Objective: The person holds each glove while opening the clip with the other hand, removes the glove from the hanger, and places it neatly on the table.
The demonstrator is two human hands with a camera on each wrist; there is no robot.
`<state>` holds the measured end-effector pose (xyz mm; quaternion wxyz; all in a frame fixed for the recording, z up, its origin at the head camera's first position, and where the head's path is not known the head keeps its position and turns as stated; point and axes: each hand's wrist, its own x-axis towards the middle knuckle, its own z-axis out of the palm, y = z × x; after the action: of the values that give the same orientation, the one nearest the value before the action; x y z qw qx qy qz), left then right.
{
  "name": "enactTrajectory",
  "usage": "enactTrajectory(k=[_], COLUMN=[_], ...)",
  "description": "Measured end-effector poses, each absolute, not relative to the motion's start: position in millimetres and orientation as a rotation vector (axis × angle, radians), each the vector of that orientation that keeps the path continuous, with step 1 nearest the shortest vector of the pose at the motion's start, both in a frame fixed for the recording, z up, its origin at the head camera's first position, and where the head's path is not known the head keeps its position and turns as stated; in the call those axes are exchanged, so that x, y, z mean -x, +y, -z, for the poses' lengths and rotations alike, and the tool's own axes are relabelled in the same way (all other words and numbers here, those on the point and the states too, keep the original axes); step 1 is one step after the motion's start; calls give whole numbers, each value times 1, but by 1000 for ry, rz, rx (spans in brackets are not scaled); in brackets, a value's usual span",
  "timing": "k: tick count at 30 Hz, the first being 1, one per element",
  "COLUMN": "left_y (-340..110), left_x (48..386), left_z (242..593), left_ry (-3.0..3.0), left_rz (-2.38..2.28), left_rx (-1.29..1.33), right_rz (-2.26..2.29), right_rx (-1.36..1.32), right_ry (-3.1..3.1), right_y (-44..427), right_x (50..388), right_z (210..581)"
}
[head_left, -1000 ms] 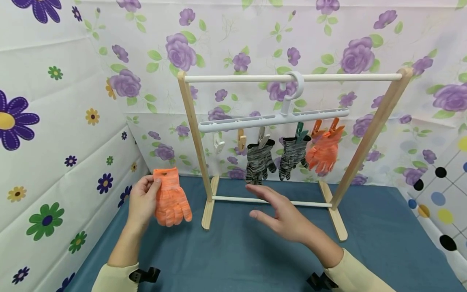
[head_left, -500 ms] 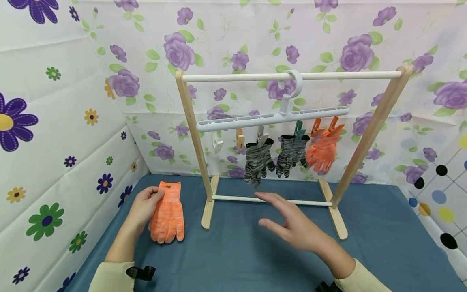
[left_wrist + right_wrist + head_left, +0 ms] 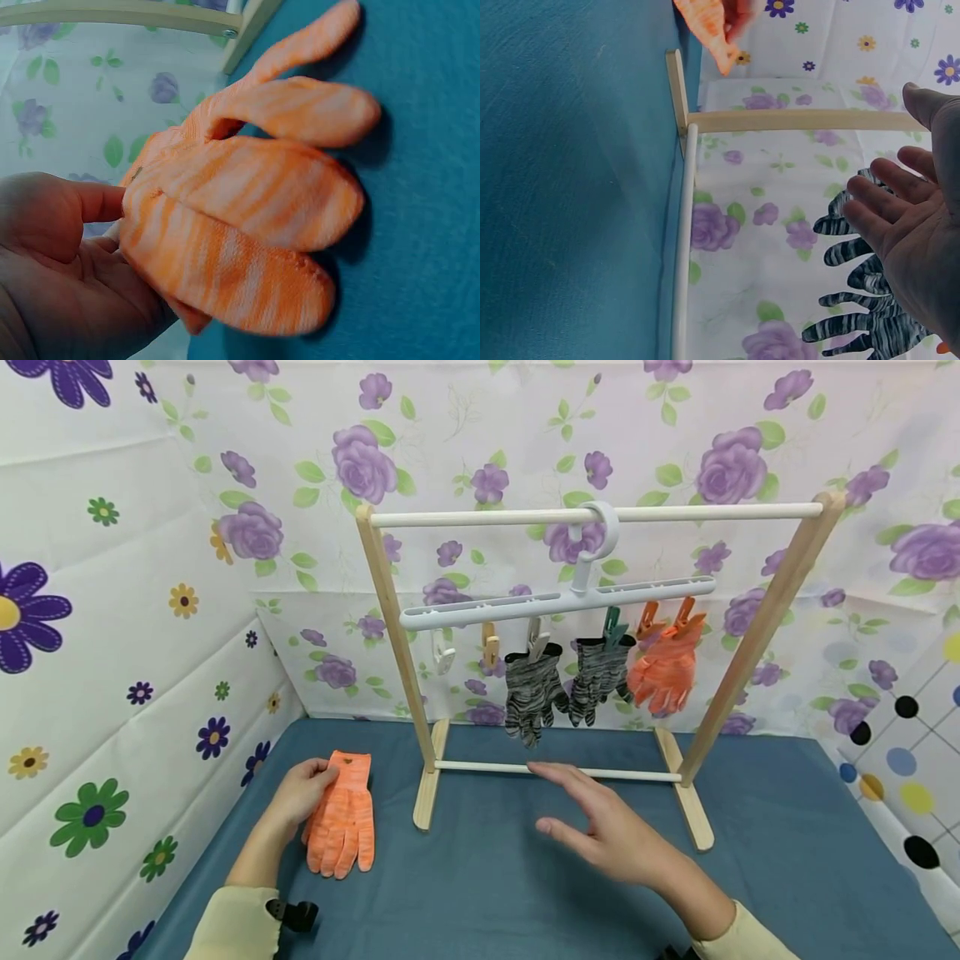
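- Judging by how things lie, the hanging looks mostly done: two grey gloves [image 3: 534, 689] and a hanging orange glove [image 3: 667, 668] are clipped below the hanger [image 3: 558, 602]; one loose orange glove [image 3: 343, 827] is off it.
- That loose orange glove is near the left edge of the surface [image 3: 480, 877]; whether it touches the surface is unclear.
- The left hand [image 3: 300, 793] pinches it near the cuff between thumb and fingers.
- The right hand [image 3: 615, 831] holds nothing, fingers extended and thumb apart, before the rack [image 3: 760, 639].
- Counted: four gloves, one hanger, one rack, six clips.
- Of the clips, a white clip [image 3: 442, 653] and a yellow clip [image 3: 491, 645] carry nothing; two orange clips [image 3: 684, 612] are at the hanging orange glove, though whether both grip it is unclear.
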<state>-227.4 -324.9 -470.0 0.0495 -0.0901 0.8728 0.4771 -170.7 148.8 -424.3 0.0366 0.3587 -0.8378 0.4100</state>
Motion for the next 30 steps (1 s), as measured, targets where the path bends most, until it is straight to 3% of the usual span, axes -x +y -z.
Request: enactTrajectory(k=[13,30], left_y=[-331,-323], left_x=[228,224], left_z=[486,485], left_ry=[2837,2982], left_rz=[-1116,-776], left_rx=[133,217], right_rz=[-1155,-1106], right_rx=[-1085,-984], right_ry=[-2654,-2666], right_y=[157,176], right_x=[169,171], right_z=[436,446])
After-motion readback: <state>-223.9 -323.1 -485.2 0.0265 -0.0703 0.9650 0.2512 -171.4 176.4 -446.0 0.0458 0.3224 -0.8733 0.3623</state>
